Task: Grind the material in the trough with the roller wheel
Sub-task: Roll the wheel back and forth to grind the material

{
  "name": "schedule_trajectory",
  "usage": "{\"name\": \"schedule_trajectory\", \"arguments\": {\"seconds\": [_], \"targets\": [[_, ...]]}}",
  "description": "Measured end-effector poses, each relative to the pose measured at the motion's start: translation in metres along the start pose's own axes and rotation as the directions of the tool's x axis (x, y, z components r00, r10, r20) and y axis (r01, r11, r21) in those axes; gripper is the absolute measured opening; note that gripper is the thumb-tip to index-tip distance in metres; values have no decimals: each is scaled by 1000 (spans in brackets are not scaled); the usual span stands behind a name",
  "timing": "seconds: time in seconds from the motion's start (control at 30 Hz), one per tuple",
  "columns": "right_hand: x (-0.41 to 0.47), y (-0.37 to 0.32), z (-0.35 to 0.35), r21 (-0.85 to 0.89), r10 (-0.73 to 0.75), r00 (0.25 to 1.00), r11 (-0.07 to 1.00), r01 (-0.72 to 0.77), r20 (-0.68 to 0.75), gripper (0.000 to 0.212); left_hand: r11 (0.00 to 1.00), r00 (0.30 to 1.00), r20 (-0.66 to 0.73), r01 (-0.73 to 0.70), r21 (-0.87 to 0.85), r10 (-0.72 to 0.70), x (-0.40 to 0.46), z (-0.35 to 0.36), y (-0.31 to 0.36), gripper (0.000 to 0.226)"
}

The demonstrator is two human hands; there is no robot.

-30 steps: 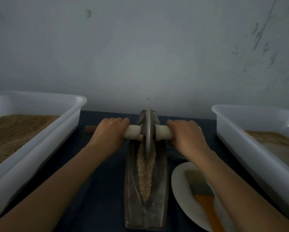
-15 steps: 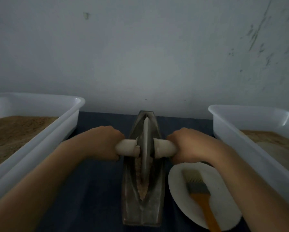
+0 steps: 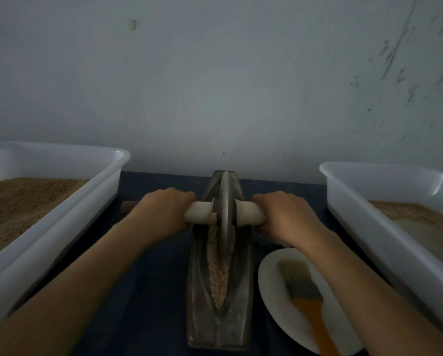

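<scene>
The left hand (image 3: 164,211) and right hand (image 3: 287,214) are each wrapping a closed grip around the axle on either side of the roller wheel (image 3: 225,214), likely so the pressure bears down evenly. The wheel is standing upright in the trough (image 3: 219,327) on the surface, toward the far end, with the pale material (image 3: 217,276) lying along the groove nearer the person.

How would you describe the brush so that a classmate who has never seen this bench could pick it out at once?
Start at the long metal trough in the middle of the dark table. Just to its right lies a round white plate, under the person's right forearm. The brush lies flat on that plate: pale bristles, grey band, and the only orange handle in view.
</scene>
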State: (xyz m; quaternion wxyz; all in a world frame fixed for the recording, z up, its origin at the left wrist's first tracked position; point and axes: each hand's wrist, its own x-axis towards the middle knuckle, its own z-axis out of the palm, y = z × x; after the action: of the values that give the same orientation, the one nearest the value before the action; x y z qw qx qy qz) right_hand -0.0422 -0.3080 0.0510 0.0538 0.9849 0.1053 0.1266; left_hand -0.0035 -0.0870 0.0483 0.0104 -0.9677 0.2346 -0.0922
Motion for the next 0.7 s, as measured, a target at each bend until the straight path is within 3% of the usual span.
{"name": "schedule_trajectory", "arguments": {"seconds": [0.13, 0.27, 0.47, 0.7], "targets": [[7, 2, 16, -9, -1, 975, 1000, -1, -223, 20, 996, 965, -263, 13, 89, 11, 8, 15, 2, 23], [7, 1, 17, -6, 8, 967, 1000, -10, -253, 17, 997, 959, -284, 14, 71, 7, 8, 17, 2, 22], [-5, 0, -7, 52, -4, 996, 999, -1, 93, 15, 999, 1000, 3, -14, 31, 14, -2, 2, 0, 22], [-25, -9, -46, 216, -122, 865, 976, 16, 487, 24, 990, 910, 390, -129, -52, 139, -19, -29, 3, 25]]}}
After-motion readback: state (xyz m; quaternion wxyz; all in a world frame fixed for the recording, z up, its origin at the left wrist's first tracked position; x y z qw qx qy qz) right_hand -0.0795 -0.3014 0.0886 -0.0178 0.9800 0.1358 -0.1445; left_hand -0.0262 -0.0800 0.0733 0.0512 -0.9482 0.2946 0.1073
